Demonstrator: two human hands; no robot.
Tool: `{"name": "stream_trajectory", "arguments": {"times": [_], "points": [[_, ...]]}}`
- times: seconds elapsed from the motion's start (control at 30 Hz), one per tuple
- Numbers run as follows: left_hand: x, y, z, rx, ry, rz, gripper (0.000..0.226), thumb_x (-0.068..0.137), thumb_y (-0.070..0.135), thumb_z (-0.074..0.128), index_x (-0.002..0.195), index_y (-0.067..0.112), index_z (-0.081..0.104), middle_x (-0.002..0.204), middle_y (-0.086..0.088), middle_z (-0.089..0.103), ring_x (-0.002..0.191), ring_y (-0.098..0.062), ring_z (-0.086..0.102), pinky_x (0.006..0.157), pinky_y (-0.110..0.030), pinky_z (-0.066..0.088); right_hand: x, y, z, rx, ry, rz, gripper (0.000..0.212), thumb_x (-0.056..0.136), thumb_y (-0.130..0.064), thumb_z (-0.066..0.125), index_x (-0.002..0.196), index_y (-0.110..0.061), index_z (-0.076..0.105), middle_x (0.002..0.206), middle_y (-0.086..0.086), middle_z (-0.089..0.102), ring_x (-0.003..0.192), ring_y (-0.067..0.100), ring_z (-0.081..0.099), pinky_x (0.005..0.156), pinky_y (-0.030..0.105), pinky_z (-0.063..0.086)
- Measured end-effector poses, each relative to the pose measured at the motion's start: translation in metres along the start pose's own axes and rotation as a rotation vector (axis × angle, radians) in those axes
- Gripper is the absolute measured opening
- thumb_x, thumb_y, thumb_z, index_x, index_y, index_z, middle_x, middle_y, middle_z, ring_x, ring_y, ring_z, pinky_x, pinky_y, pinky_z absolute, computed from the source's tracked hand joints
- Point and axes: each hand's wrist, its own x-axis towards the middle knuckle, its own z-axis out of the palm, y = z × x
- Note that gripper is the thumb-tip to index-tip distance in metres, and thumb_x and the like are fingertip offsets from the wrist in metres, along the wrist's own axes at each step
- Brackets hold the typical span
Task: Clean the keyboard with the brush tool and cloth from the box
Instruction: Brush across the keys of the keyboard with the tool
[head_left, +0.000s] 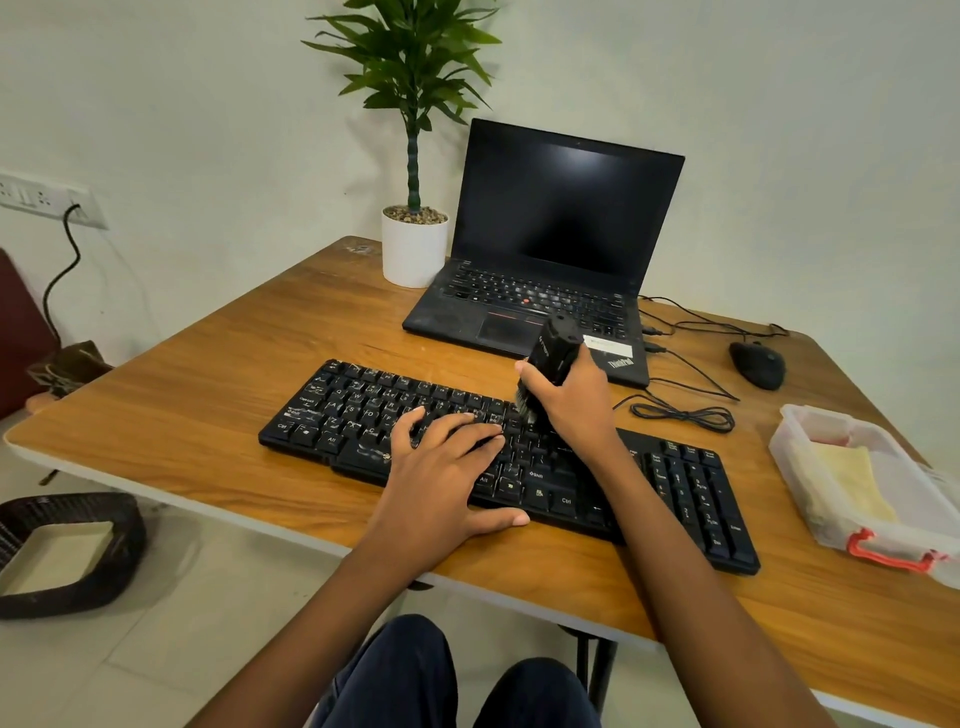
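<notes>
The keyboard (545, 483) is black and full-sized, and lies slantwise on a wooden table (208, 389). Whitish dust or smears show on several keys at its left end.

Left hand (441, 473): it lies flat on the middle keys of the keyboard with the fingers straight and slightly spread. The thumb is stretched out along the keyboard's near edge. It holds nothing.

Right hand (574, 402): the fingers and thumb are wrapped round the brush tool (556, 348), a black block-shaped handle that tilts away from the person. Its bristles point down and meet the upper key rows, just right of the left hand's fingertips. The bristle end is partly hidden by the hand.

The box (789, 457) is clear plastic with a red latch. It stands open on the table to the right of the keyboard, near its number pad but apart from it. The cloth (852, 483) is pale yellow and lies folded inside the box.

Other items:
- An open laptop (545, 249) with a dark screen stands behind the keyboard.
- A plant in a white pot (414, 249) is behind the keyboard, touching or just beside the laptop's left edge.
- A black mouse (757, 364) lies behind the keyboard's right end.
- A coiled black cable (685, 415) rests between the mouse and the keyboard.
- A dark woven basket (67, 551) sits on the floor, left of the keyboard and below table level.
</notes>
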Motion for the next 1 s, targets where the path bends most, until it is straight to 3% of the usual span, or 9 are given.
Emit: {"name": "stream_trajectory", "arguments": {"times": [0.13,0.3,0.43,0.57,0.7,0.77,0.9,1.0], "points": [[0.0003,-0.0003,0.0001,-0.003,0.004,0.000,0.075,0.073,0.077,0.034,0.110,0.021,0.069,0.119,0.009,0.063,0.116,-0.016,0.055,0.104,-0.047,0.017,-0.0030,-0.0007,-0.0027,0.119,-0.068,0.030,0.047,0.079,-0.041,0.069,0.112,-0.013,0.049,0.094,-0.004,0.060,0.088,0.013,0.059,0.077,0.028,0.049],[0.0003,-0.0001,-0.0002,-0.007,0.018,0.005,0.076,0.074,0.076,0.034,0.109,0.020,0.070,0.118,0.008,0.064,0.115,-0.017,0.056,0.103,-0.048,0.018,-0.0027,0.0000,-0.0035,0.227,-0.219,0.058,0.035,0.073,-0.035,0.077,0.089,-0.009,0.057,0.081,0.004,0.064,0.071,0.013,0.062,0.055,0.020,0.047],[0.0000,-0.0002,0.0008,-0.002,0.018,0.008,0.074,0.074,0.075,0.035,0.110,0.020,0.069,0.118,0.008,0.064,0.115,-0.016,0.056,0.104,-0.048,0.017,0.0007,0.0011,-0.0054,0.092,-0.099,-0.030,0.040,0.073,-0.036,0.077,0.093,-0.008,0.056,0.080,-0.004,0.060,0.076,0.012,0.060,0.066,0.023,0.047],[0.0001,-0.0007,0.0024,-0.004,0.021,0.002,0.074,0.073,0.075,0.036,0.109,0.020,0.069,0.118,0.009,0.064,0.115,-0.016,0.055,0.104,-0.048,0.018,-0.0034,-0.0022,-0.0033,0.042,-0.072,-0.100,0.040,0.072,-0.036,0.078,0.092,-0.012,0.053,0.076,-0.014,0.055,0.071,-0.001,0.054,0.064,0.016,0.044],[0.0010,-0.0005,0.0026,0.001,0.018,0.003,0.074,0.073,0.075,0.035,0.110,0.021,0.069,0.118,0.009,0.064,0.115,-0.015,0.055,0.104,-0.048,0.018,-0.0033,-0.0053,-0.0027,0.080,-0.185,-0.038,0.041,0.070,-0.040,0.078,0.090,-0.011,0.058,0.081,-0.002,0.063,0.077,0.014,0.061,0.070,0.029,0.050],[0.0008,-0.0004,0.0022,-0.003,0.022,0.003,0.074,0.073,0.075,0.035,0.110,0.020,0.069,0.118,0.008,0.064,0.115,-0.016,0.056,0.103,-0.048,0.018,0.0003,-0.0025,-0.0020,0.084,-0.151,-0.015,0.040,0.071,-0.041,0.077,0.090,-0.014,0.056,0.082,-0.004,0.062,0.080,0.014,0.061,0.072,0.030,0.051],[0.0004,-0.0003,0.0012,-0.001,0.021,0.005,0.074,0.073,0.075,0.035,0.109,0.020,0.069,0.118,0.008,0.064,0.115,-0.016,0.057,0.103,-0.048,0.017,0.0011,0.0033,0.0003,0.058,-0.028,-0.056,0.043,0.072,-0.039,0.077,0.094,-0.011,0.054,0.080,-0.008,0.059,0.077,0.009,0.059,0.066,0.020,0.047],[-0.0002,0.0001,0.0012,-0.005,0.014,0.000,0.074,0.073,0.075,0.035,0.110,0.020,0.069,0.118,0.008,0.064,0.115,-0.016,0.056,0.103,-0.048,0.017,-0.0029,-0.0009,0.0016,0.020,-0.018,-0.115,0.043,0.072,-0.036,0.077,0.095,-0.020,0.045,0.074,-0.017,0.052,0.068,-0.004,0.051,0.059,0.009,0.040]]}}
